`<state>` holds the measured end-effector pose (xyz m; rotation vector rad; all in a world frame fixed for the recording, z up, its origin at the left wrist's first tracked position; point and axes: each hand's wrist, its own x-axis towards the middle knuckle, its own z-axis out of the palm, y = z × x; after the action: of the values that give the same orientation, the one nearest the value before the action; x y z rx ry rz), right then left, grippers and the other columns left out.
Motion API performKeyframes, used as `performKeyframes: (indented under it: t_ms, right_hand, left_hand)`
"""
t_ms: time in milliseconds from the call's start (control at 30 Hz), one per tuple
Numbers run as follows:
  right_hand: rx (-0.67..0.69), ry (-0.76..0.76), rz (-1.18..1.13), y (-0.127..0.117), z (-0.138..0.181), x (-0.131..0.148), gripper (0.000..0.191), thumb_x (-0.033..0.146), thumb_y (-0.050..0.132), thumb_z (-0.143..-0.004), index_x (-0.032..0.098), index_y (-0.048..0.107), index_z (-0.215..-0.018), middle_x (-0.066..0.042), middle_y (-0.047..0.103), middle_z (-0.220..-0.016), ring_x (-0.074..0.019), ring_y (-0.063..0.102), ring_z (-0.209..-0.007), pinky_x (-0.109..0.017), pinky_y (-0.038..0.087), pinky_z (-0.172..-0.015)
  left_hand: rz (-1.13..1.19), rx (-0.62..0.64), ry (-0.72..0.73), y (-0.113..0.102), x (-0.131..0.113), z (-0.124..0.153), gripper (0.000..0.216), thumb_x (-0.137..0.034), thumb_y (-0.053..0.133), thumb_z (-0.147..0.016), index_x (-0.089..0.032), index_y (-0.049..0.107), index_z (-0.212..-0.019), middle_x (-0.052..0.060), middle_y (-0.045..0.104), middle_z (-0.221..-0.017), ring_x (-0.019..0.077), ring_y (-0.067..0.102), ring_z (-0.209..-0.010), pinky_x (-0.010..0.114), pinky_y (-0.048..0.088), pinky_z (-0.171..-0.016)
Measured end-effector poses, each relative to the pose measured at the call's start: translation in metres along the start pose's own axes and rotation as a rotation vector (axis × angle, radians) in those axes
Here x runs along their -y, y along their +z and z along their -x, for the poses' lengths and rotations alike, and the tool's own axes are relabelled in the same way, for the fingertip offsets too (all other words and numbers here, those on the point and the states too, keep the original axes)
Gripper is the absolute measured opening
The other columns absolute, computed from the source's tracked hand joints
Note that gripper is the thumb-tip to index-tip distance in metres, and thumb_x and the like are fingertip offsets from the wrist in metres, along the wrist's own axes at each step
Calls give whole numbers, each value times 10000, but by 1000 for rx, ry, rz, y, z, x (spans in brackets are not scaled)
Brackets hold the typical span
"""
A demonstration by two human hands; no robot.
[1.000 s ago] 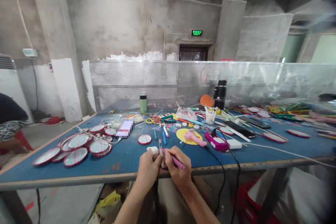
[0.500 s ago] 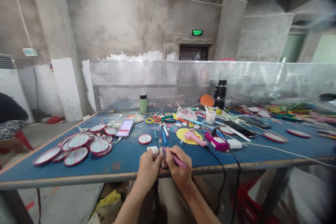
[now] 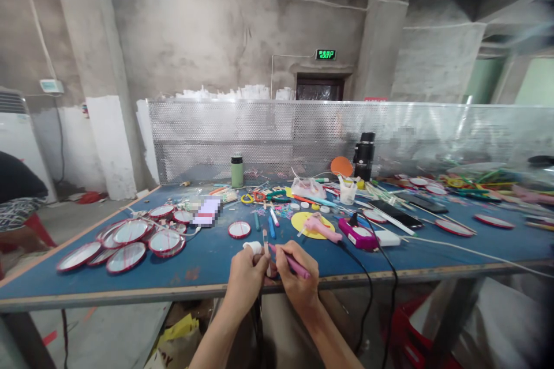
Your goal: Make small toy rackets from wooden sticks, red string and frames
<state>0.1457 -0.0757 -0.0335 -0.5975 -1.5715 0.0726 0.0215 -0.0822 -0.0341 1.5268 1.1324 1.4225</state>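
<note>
Near the front edge of the blue table, my left hand (image 3: 246, 274) is closed on a narrow, flat wooden stick (image 3: 265, 241), which stands roughly upright. A small white piece (image 3: 252, 247) shows at the same hand; I cannot make out what it is. My right hand (image 3: 300, 283) grips a pink marker pen (image 3: 298, 268), its tip pointing left toward the stick. Whether tip and stick touch is too small to tell. Just beyond the hands lie a blue marker (image 3: 272, 228) and a round red-rimmed disc (image 3: 239, 229).
Red-rimmed discs (image 3: 125, 258) are piled at left beside a phone (image 3: 208, 210). To the right, a pink glue gun (image 3: 319, 225) rests on a yellow disc (image 3: 298, 229), near a purple power strip (image 3: 358, 234) with cables. A green bottle (image 3: 236, 172) and black flask (image 3: 366, 157) stand behind.
My right hand and the pink marker pen have shifted very slightly to the right. The left hand keeps its hold on the stick.
</note>
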Motion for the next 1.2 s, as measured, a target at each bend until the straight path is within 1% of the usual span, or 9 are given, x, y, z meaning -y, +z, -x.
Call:
performKeyframes:
  t_ms: [133, 267, 500, 633, 867, 1067, 1200]
  right_hand:
    - [4, 1, -1, -1, -1, 1, 158, 158, 538, -917, 177, 647, -805, -8, 614, -681, -123, 574, -592, -238, 477, -600]
    - [16, -5, 3, 0, -1, 1, 165, 153, 549, -910, 177, 639, -774, 0, 605, -659, -114, 560, -571, -229, 462, -583]
    - [20, -15, -1, 0, 0, 0, 150, 146, 549, -915, 175, 639, -798, 3, 604, -665, -112, 562, -580, -228, 460, -598]
    - [23, -19, 6, -1, 1, 1, 166, 135, 555, -907, 178, 617, -759, 8, 590, -648, -107, 551, -564, -222, 446, -579]
    - [18, -29, 2, 0, 0, -1, 150, 137, 541, -917, 173, 629, -802, 1, 594, -664, -109, 550, -569, -228, 455, -591]
    - [28, -27, 25, -3, 2, -1, 187, 132, 551, -904, 181, 600, -730, 8, 583, -634, -107, 543, -550, -226, 430, -564]
    - [21, -27, 15, -3, 2, 0, 176, 132, 541, -911, 181, 607, -755, 8, 582, -642, -107, 541, -556, -225, 438, -570]
  left_hand:
    - [-17, -4, 11, 0, 2, -1, 306, -465, 572, -815, -194, 532, -678, -19, 589, -548, 144, 574, -460, 235, 496, -438]
    - [-35, 3, 13, 0, 3, -2, 314, -477, 556, -829, -192, 547, -698, -18, 594, -555, 146, 583, -481, 229, 493, -457]
    - [-84, -34, 33, -1, 7, -3, 308, -464, 567, -822, -191, 564, -680, -15, 606, -546, 142, 576, -500, 207, 437, -461]
    - [-103, -36, 46, -2, 8, -3, 301, -454, 562, -826, -190, 575, -683, -16, 598, -532, 141, 565, -489, 210, 419, -458]
    - [-119, -31, 57, -2, 7, -3, 289, -432, 543, -843, -193, 563, -681, -15, 613, -556, 142, 590, -513, 209, 433, -483]
    - [-118, -25, 50, -2, 10, -5, 281, -426, 542, -839, -203, 515, -671, -40, 556, -514, 140, 580, -452, 207, 422, -431]
    - [-103, -17, 42, -1, 12, -5, 303, -458, 545, -836, -196, 528, -684, -28, 582, -538, 140, 586, -456, 212, 452, -441]
